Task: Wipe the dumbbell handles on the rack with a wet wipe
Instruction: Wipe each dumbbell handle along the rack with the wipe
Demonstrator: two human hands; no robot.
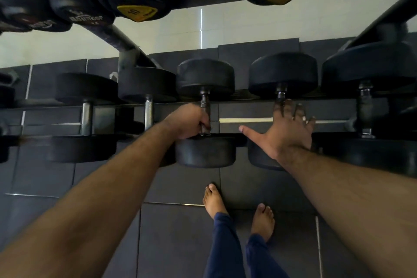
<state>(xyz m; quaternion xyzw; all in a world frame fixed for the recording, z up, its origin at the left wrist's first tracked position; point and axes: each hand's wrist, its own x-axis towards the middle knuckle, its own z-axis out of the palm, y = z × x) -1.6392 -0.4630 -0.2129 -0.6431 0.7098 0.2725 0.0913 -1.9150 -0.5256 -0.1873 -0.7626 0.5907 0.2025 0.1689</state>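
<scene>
Head view showed the lower tier of the rack [252, 100], with a row of dumbbells lying across its two rails. From the left, two dumbbells stood free, their steel handles bare between the rails. Next came the left hand [188, 122], its fingers curled tight round the handle [205, 106] of the middle dumbbell [205, 151], low on the bar and just above the near head. No wipe [204, 130] could be seen clearly in that fist; if it was there, the fingers hid it. I judged this to be the wiping step on this handle. To do it well, the hand should keep the wipe wrapped round the bar and slide along the whole length while twisting, so that the knurled part under the fingers and the collar near the far head are also reached.

To the right, the right hand [287, 128] was spread wide, thumb out, holding nothing, over the next dumbbell [283, 74] and covering its handle. It could steady that weight.

Room was narrow: the heads stood close on both sides, the rails crossed under the knuckles, and the upper tier hung above. Bare feet [213, 201] were just below the near heads, so a rolling weight would be a danger.
</scene>
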